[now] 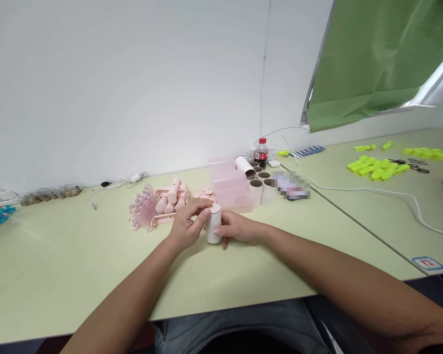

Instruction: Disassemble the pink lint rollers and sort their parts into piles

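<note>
A white cardboard tube [213,228] stands upright near the middle of the table, with a round pink cap [216,208] on its upper end. Wrapped round the tube from the right is my right hand [239,227], its thumb across the front. My left hand [187,223] is closed at the upper left of the tube, fingers and thumb at the cap's edge; its fingertips are partly hidden. Just behind lie loose pink discs [204,192]. Pink cylinders and bracket-like parts [174,191] are heaped behind my left hand, beside clear pink tubes [143,209].
Translucent pink sheets [231,189] and several upright cardboard tubes [256,191] stand behind my right hand. A cola bottle [261,153] is at the wall. White cable [372,189] crosses the right side, near yellow pieces [376,168] and scissors [417,168]. Small jars [51,193] line the left wall.
</note>
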The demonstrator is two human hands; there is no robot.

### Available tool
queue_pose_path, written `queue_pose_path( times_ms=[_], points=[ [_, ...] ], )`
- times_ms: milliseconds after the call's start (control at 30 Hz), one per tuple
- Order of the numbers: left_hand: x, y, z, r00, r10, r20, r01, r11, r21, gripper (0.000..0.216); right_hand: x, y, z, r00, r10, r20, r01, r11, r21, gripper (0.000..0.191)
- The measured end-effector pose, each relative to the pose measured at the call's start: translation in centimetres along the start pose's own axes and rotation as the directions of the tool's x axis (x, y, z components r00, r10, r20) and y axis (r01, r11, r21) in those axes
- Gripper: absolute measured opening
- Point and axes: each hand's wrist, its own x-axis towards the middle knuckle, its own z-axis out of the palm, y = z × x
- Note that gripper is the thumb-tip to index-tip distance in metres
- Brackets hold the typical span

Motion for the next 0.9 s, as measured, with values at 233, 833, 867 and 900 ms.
queue_pose_path(
  times_ms=[233,833,867,900],
  points=[
    [0.3,0.8,-1.0,0.983,0.107,0.147,-0.115,0.992,0.047,0.024,0.2,-0.3,1.9,0.996,0.084,-0.026,-0.068,0.924,0.376,0.048],
    [0.0,0.2,-4.6,0.763,-0.608,0.217,0.243,0.582,0.776,0.028,-0.3,0.8,0.8,0.994,-0.043,-0.098,0.064,0.974,0.215,0.051],
    [0.0,0.1,-4.6,0.763,-0.611,0.213,0.246,0.578,0.778,0.032,-0.4,0.8,0.9,0.995,-0.031,-0.098,0.05,0.977,0.205,0.052],
    [0.0,0.1,-4.7,0.76,-0.615,0.21,0.248,0.573,0.781,0.035,-0.5,0.7,1.0,0.995,-0.016,-0.099,0.035,0.98,0.195,0.053]
  ],
)
